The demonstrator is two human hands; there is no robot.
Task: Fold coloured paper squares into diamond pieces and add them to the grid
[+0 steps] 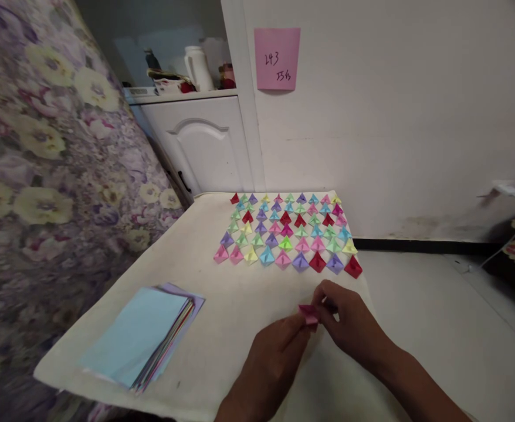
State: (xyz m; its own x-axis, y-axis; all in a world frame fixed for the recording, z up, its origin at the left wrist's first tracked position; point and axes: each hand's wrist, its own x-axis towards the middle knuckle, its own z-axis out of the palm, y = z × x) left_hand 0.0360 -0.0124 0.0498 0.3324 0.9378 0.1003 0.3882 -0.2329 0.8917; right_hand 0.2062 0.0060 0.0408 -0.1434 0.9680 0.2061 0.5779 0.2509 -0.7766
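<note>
A small folded pink paper (309, 313) is pinched between my two hands, a little above the near right part of the table. My left hand (277, 360) grips its left and lower side with thumb and fingers. On the right side, my right hand (349, 319) holds its edge with fingertips bent together. Just beyond the hands lie rows of small folded paper pieces (283, 259) in red, pink, purple, blue, green and yellow. Part of the pink paper is hidden behind my fingers.
A stack of coloured paper sheets (138, 334), light blue on top, lies at the left of the cream-covered table (222, 305). A flowered curtain (41, 205) hangs along the left. Behind stand a white cabinet (200, 140) and a wall bearing a pink note (277, 58).
</note>
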